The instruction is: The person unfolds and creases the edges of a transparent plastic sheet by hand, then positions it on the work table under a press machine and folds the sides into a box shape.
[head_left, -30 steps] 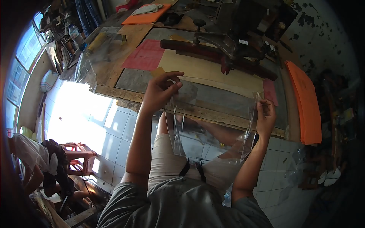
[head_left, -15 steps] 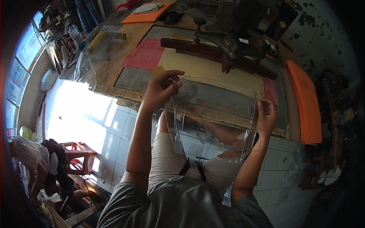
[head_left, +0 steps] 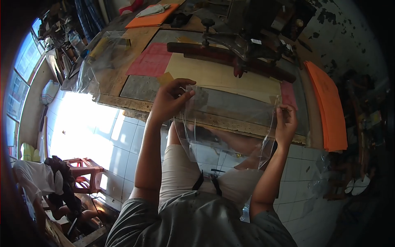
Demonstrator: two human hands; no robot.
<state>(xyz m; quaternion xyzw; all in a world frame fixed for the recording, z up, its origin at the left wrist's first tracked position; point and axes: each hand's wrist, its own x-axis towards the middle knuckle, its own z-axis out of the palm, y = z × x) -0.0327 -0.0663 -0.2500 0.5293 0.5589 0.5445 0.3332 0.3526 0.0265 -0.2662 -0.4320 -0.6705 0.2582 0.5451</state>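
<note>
A clear plastic sheet point(head_left: 230, 140) hangs between my hands, over the front edge of the workbench point(head_left: 140, 105) and above my lap. My left hand point(head_left: 170, 99) pinches its upper left corner between thumb and fingers. At its upper right corner my right hand point(head_left: 286, 121) is closed on the plastic in the same way. Beyond the sheet, a cream paper sheet point(head_left: 222, 74) lies on the bench, with pink paper point(head_left: 150, 59) at its left end. Over the cream paper stands a dark press machine with a long red-brown bar point(head_left: 238, 64).
Orange sheets point(head_left: 327, 107) hang over the bench's right side. More orange sheets point(head_left: 152, 16) lie at the back left, under a white cloth point(head_left: 153, 10). Clear plastic point(head_left: 88, 70) droops off the left end. At lower left, a person point(head_left: 37, 181) bends near a red stool point(head_left: 84, 175).
Both hands keep hold of the plastic sheet, which has shifted slightly in shape. The whole view has moved a little, so the bench appears slightly further left.
</note>
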